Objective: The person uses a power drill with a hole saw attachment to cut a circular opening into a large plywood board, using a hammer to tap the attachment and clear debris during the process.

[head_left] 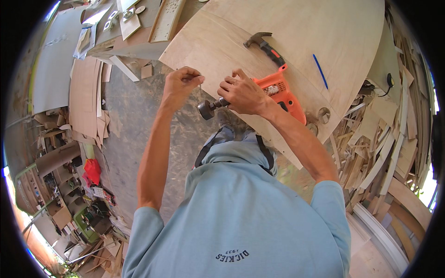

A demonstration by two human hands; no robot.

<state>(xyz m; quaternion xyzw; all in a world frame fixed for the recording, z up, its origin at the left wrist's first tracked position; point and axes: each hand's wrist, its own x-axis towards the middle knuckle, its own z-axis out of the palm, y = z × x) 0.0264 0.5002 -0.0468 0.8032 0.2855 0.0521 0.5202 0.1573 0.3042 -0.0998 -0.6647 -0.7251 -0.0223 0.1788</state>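
Observation:
My right hand [243,94] is closed around the chuck end of an orange power drill [293,101], which lies on a large pale plywood sheet [324,28]. From under these fingers the metal chuck sticks out past the sheet's edge, carrying a cup-shaped hole saw [206,110]. Just left of it, my left hand [180,83] is raised over the floor in a pinch. A small, thin dark piece shows at its fingertips, too small to name. A claw hammer [266,48] with a black and red handle rests on the sheet beyond the drill.
A blue pen-like stick [320,71] lies right of the hammer. Two round openings or discs [324,115] show near the sheet's right corner. Wood offcuts [371,134] are heaped at the right. Brown panels [84,95] lean at the left, below a cluttered bench [134,48].

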